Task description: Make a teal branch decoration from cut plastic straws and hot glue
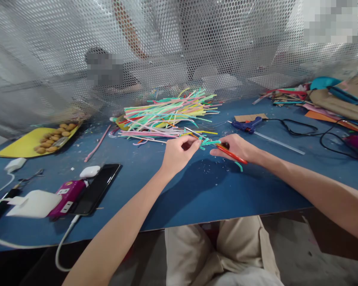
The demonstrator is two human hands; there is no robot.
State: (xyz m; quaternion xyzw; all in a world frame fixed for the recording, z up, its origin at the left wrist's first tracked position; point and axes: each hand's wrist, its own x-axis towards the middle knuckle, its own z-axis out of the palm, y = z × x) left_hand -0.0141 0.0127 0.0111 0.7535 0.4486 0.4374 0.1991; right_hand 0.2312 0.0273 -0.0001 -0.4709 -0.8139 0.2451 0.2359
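Note:
Near the middle of the blue table, my left hand [180, 153] pinches a small bundle of green pipe cleaner pieces [207, 142] between thumb and fingertips. My right hand [234, 147] is closed round red-handled scissors or pliers [232, 154], whose tip reaches the green pieces; the exact tool type is hard to tell. A loose green piece [239, 166] lies just below my right hand. Behind both hands is a large pile of colored pipe cleaners [170, 113].
A blue glue gun [247, 124] with a black cable lies right of the pile. At left are a black phone [98, 188], a purple power strip [68, 196], a white charger [38, 203] and a yellow tray [26, 142] with brown pieces. Metal mesh [167, 51] stands behind.

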